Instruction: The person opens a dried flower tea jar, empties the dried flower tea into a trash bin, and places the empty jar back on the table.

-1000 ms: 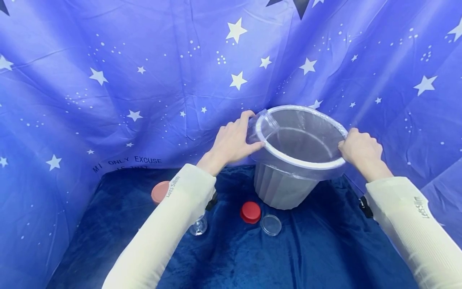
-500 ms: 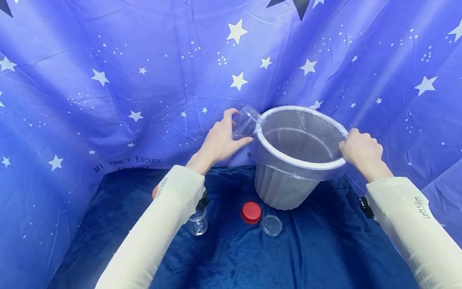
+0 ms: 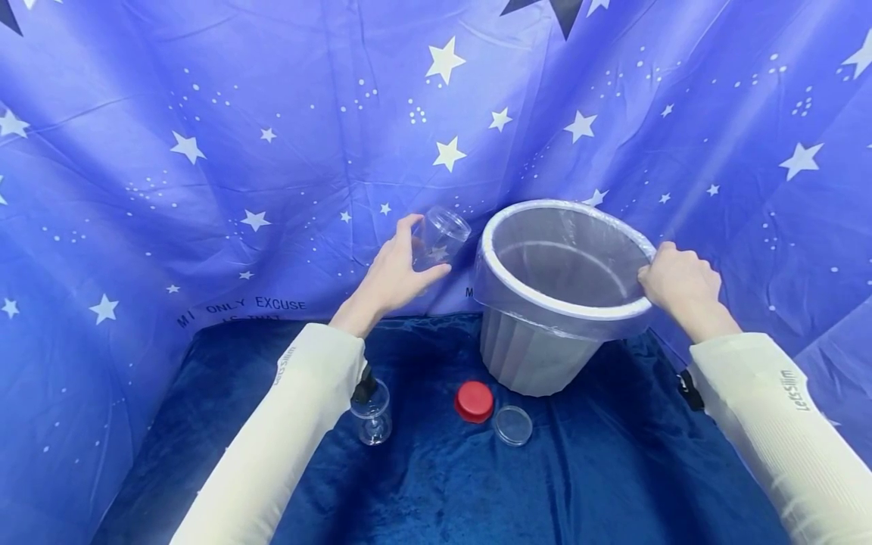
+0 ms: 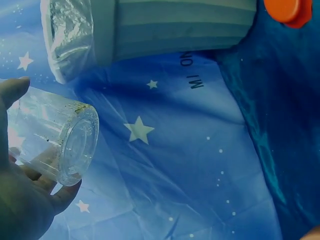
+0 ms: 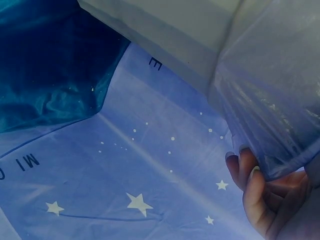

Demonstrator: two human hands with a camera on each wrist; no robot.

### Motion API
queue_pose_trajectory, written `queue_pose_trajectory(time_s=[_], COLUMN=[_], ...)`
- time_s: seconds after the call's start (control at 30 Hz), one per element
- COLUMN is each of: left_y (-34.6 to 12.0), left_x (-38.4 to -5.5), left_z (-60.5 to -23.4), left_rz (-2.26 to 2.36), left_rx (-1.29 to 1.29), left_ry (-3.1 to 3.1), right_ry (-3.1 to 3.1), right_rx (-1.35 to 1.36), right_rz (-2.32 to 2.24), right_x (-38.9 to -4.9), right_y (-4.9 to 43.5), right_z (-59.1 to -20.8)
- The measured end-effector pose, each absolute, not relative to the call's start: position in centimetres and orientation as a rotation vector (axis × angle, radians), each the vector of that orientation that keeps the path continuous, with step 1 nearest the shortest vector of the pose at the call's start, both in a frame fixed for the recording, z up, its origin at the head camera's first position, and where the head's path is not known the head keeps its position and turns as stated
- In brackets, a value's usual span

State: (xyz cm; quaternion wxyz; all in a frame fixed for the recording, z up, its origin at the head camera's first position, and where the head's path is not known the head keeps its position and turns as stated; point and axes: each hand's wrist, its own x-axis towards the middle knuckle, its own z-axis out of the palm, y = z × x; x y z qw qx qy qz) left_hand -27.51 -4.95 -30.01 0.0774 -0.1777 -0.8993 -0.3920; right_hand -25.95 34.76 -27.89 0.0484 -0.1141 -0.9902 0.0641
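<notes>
One clear, round-walled plastic cup (image 3: 440,239) is tilted left of and apart from the grey, fluted bin (image 3: 534,356). The left hand (image 3: 391,272) curls thumb and fingers around it, hiding part of its wall. The right hand (image 3: 683,284) grips the bin's white rim (image 3: 568,306) at right; its finger ends are mostly concealed in the head view. The bin's bottom cannot be made out. Left of the bin and nearer the viewer, a clear, waisted vessel (image 3: 375,428) is partly covered by a black wrist strap (image 3: 364,384).

In front of the bin, a red, round-topped piece (image 3: 474,401) and a clear, flat disc (image 3: 514,425) are side by side; dark-blue, plush cloth (image 3: 450,492) extends beyond them toward the viewer. A violet-blue, star-printed curtain (image 3: 306,166) hangs behind the bin.

Translucent plastic liner (image 3: 493,299) folds over the rim, wrinkled and loose. Brownish specks (image 4: 80,108) mark the cup near its ringed end.
</notes>
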Motion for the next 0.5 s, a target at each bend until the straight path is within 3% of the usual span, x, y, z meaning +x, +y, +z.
queue_pose_trajectory(time_s=[0.5], left_y=[-7.0], left_x=[-27.1], left_z=[-32.6], left_rz=[-1.268], left_rx=[-0.467], left_ry=[-2.664], right_ry=[-3.021], right_rx=[-0.347], right_rz=[0.213], right_x=[-26.0], right_y=[34.9], right_z=[-27.9])
